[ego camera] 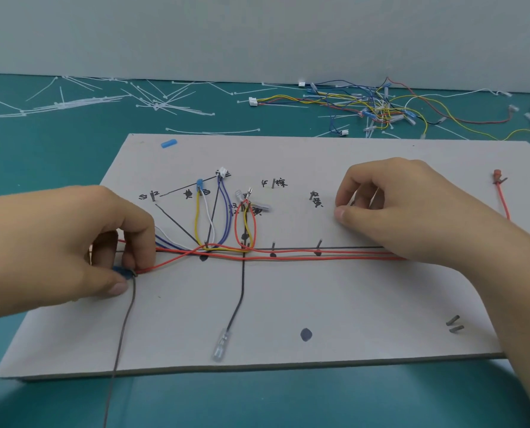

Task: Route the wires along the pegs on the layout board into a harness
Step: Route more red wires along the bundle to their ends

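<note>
A grey layout board (pixel 288 304) lies on the teal table with short pegs (pixel 273 246) along a drawn line. Red wires (pixel 319 256) run across the board along that line. Yellow, white and blue wires (pixel 223 208) loop up to connectors near the top. My left hand (pixel 81 248) pinches a blue terminal and the wire ends at the board's left side, where a brown wire (pixel 124 329) hangs off the front edge. My right hand (pixel 412 208) rests on the board at the right with curled fingers over the wires; what it holds is hidden.
A tangle of loose wires (pixel 381 106) lies at the back right of the table. White cable ties (pixel 152 101) are scattered at the back left. A black wire with a clear terminal (pixel 220 347) lies on the board's front. Two pegs (pixel 455 324) stand at the front right.
</note>
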